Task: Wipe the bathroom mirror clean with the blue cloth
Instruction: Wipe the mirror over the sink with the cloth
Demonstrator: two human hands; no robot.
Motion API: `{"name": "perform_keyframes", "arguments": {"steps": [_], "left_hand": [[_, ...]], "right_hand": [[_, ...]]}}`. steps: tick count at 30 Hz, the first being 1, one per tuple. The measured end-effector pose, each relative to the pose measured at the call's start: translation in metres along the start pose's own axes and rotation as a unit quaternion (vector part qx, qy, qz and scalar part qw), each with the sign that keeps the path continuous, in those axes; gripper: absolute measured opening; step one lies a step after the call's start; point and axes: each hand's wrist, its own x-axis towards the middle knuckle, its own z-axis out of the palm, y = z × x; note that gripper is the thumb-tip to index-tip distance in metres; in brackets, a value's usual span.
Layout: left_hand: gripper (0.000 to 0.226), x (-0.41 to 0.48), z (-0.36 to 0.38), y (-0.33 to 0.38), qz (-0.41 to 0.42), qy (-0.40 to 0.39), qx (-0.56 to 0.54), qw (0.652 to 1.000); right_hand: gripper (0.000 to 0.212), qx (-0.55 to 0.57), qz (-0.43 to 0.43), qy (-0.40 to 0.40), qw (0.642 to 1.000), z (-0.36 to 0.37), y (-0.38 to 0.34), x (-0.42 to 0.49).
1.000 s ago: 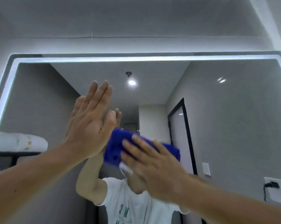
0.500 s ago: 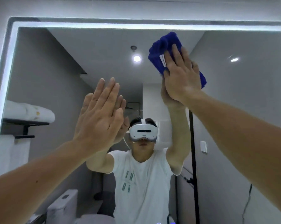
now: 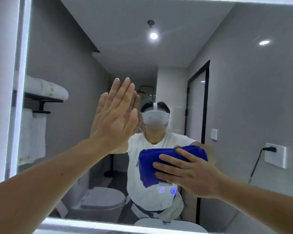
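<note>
the left hand [image 3: 115, 115] lies flat and open on the mirror [image 3: 243, 98], likely for balance, while the right hand [image 3: 189, 173] presses the blue cloth [image 3: 152, 162] low on the glass with spread fingers to wipe.

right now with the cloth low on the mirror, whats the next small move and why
Probably slide the blue cloth to the right along the lower glass. The right hand presses it flat on the mirror above the lit icons, and the left hand lies flat on the glass to its upper left, so rightward looks unobstructed.
</note>
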Motion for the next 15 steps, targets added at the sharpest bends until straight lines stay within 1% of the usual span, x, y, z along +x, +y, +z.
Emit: {"name": "perform_keyframes", "arguments": {"steps": [1, 2, 3, 5, 7, 9, 10, 11, 12, 15], "left_hand": [[0.062, -0.002, -0.003, 0.002, -0.004, -0.001, 0.0, 1.0], [0.063, -0.003, -0.007, 0.004, -0.008, -0.004, 0.002, 1.0], [0.063, -0.004, -0.011, 0.004, -0.01, -0.007, 0.005, 1.0], [0.065, -0.004, -0.017, 0.006, -0.015, -0.013, 0.009, 1.0], [0.067, -0.003, -0.021, 0.008, -0.027, -0.013, 0.006, 1.0], [0.067, -0.001, -0.023, 0.008, -0.036, -0.004, 0.001, 0.999], [0.067, -0.001, -0.023, 0.007, -0.038, 0.0, 0.001, 0.999], [0.066, -0.002, -0.022, 0.006, -0.039, 0.0, 0.003, 0.999], [0.065, -0.005, -0.021, 0.005, -0.038, -0.004, 0.006, 0.999], [0.064, -0.014, -0.015, 0.0, -0.041, -0.022, 0.007, 0.999]], "right_hand": [[0.086, -0.009, -0.013, -0.006, 1.0, 0.001, 0.01, -0.009], [0.087, -0.01, -0.006, -0.002, 1.0, 0.002, 0.021, -0.015], [0.086, -0.004, 0.028, 0.009, 1.0, 0.002, 0.034, -0.017], [0.081, 0.027, 0.161, 0.049, 0.985, -0.002, 0.06, -0.004], [0.072, 0.05, 0.296, 0.089, 0.95, -0.011, 0.078, 0.031], [0.064, 0.085, 0.388, 0.107, 0.911, -0.022, 0.074, 0.07], [0.064, 0.104, 0.416, 0.11, 0.896, -0.025, 0.065, 0.087], [0.064, 0.117, 0.426, 0.109, 0.891, -0.026, 0.052, 0.099], [0.065, 0.123, 0.415, 0.107, 0.895, -0.025, 0.036, 0.107], [0.072, 0.133, 0.333, 0.106, 0.927, -0.023, -0.011, 0.112]]}}
